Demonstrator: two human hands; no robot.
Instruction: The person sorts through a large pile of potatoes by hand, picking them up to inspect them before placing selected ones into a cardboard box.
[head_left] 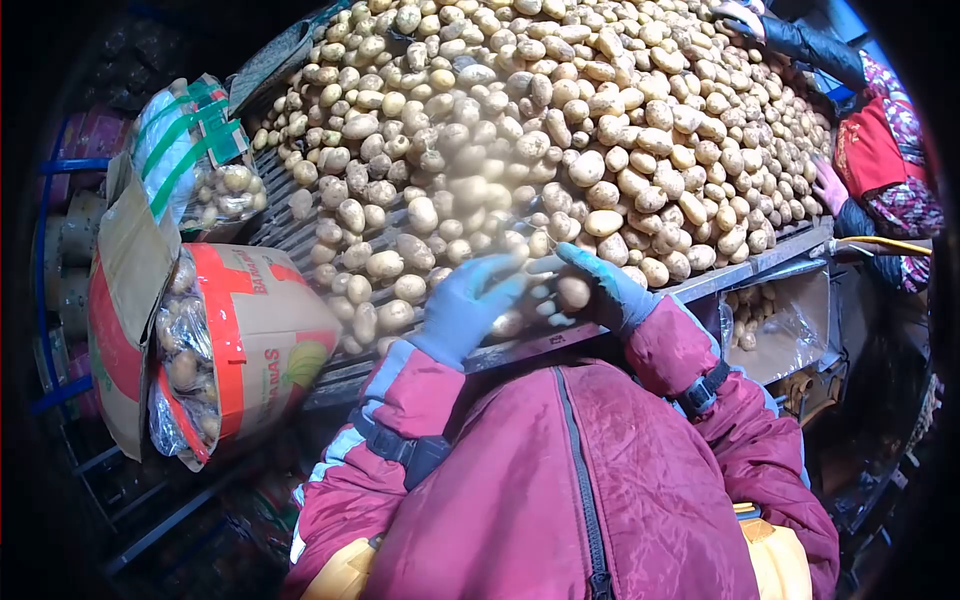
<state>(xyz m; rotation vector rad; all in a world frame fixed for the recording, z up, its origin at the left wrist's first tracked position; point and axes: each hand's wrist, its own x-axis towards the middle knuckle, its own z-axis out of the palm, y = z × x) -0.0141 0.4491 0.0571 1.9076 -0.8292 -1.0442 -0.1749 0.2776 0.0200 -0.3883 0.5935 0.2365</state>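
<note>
Grey-blue gloves cover both my hands at the near edge of a slatted table (345,385). My left hand (470,308) is over the near potatoes, its fingers apart with nothing visible between them. Just right of it, my right hand (612,284) is turned inward, its fingers curled around a small potato (573,292). A large heap of potatoes (590,110) spreads beyond both hands. Some potatoes near the centre are blurred by a smear in the view.
To the left stands a banana box (270,330) with plastic-lined potatoes; another box (205,140) with green tape sits behind it. A lined carton (790,325) holding potatoes is under the table's right edge. At far right, a co-worker's hands (830,187) reach the heap's edge.
</note>
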